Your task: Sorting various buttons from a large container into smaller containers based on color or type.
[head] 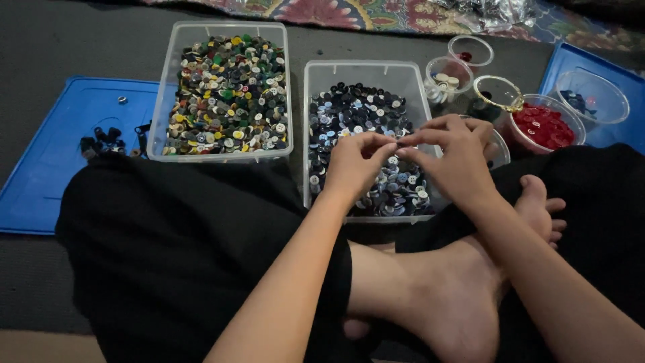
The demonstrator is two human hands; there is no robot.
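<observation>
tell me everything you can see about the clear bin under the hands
The clear bin is a rectangular tub of see-through plastic, open-topped, flat on the dark floor against the person's leg. Dark blue, grey and white buttons cover its bottom. The left hand and right hand meet fingertip to fingertip above it.

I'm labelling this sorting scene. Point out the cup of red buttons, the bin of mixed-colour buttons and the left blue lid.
Cup of red buttons [543,125], head view: on the red buttons inside.
Bin of mixed-colour buttons [228,94], head view: middle of the button pile.
Left blue lid [54,148], head view: bare blue surface.
</observation>
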